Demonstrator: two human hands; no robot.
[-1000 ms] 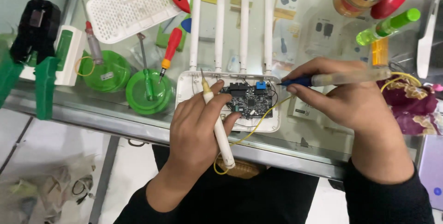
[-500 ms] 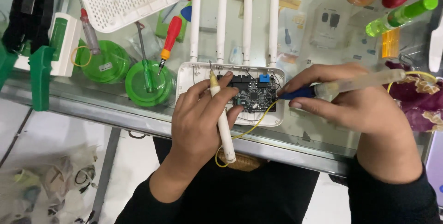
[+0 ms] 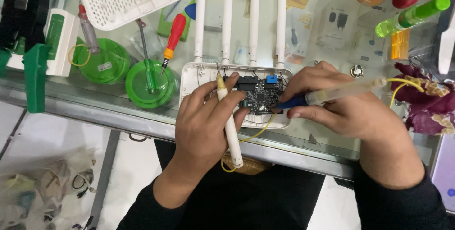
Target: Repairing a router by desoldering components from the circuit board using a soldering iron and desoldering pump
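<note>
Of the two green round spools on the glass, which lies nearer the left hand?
The right-hand spool, with a green-handled screwdriver lying across it, beside the opened router; the other sits further left.

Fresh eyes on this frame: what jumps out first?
The opened white router at the glass counter's centre, four antennas pointing away and dark circuit board bare. The left hand holds a cream pen-shaped tool over it; the right hand brings a blue-tipped clear tool to the board. Left: two green reels.

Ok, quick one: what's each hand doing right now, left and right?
Left hand: closed around a cream pen-shaped tool, over the circuit board.
Right hand: closed around a blue-tipped clear-handled tool.
</note>
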